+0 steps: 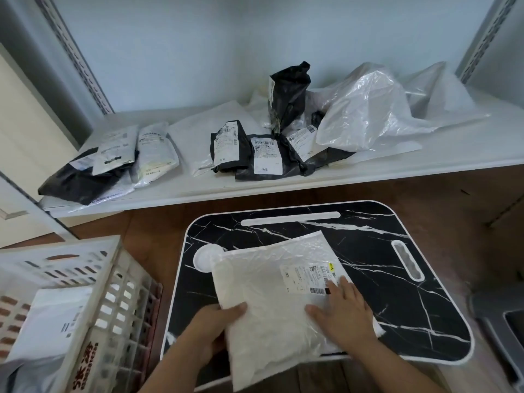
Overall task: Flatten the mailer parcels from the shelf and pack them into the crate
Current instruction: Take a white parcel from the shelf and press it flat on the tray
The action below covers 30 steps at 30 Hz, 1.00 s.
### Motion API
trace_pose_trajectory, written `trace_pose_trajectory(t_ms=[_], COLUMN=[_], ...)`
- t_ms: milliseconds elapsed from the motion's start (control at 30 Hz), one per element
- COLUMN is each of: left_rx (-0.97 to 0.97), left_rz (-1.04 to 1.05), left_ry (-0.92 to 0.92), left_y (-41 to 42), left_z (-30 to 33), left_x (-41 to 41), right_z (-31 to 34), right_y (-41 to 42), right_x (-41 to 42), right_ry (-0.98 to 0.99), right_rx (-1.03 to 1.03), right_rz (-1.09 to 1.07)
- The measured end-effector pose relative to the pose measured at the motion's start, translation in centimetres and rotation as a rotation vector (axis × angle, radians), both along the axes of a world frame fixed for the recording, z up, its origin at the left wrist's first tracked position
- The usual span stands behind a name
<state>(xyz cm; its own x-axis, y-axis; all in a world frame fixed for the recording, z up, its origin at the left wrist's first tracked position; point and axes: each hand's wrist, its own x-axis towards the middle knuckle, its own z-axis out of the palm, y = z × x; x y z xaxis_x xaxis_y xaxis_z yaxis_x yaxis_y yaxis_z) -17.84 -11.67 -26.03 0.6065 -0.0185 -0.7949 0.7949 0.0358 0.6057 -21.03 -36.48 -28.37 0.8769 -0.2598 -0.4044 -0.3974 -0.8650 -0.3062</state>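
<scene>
crate (93, 285) left of worktop (397, 293), white mailer inside | left hand (218, 327) pinching white mailer (272, 302) left edge, thumb on top | mailer flat on worktop, near end overhanging | right hand (343, 313) spread, palm pressed on mailer near label | shelf (255, 191) behind worktop, black/white parcels (249, 151) on it

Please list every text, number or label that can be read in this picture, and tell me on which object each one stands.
"00 640": top of the label on the black mailer on the shelf; the remaining print is too small.
Red characters on the crate: blurred, unreadable.
White mailer on the tray: barcode label, print too small.
Other shelf labels: too small to read.
</scene>
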Motion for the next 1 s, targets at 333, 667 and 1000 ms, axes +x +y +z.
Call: trace_pose_trajectory(t_ms=[333,667,1000], left_rx=[-0.13,-0.5,-0.516], left_rz=[0.217,0.242,0.315], left_ry=[-0.34,-0.338,-0.599], left_y=[-4.3,-4.2,-1.5], left_z=[3.5,5.2,11.1], left_x=[-2.4,-5.6,-5.0], right_z=[5.6,8.2,14.9], right_y=[2.3,3.7,7.6], right_x=[-1.4,-3.2,-1.0], right_ry=[-0.172,-0.322,-0.394], right_rx=[1.343,1.521,1.552], right_rz=[-0.85,-0.736,-0.584])
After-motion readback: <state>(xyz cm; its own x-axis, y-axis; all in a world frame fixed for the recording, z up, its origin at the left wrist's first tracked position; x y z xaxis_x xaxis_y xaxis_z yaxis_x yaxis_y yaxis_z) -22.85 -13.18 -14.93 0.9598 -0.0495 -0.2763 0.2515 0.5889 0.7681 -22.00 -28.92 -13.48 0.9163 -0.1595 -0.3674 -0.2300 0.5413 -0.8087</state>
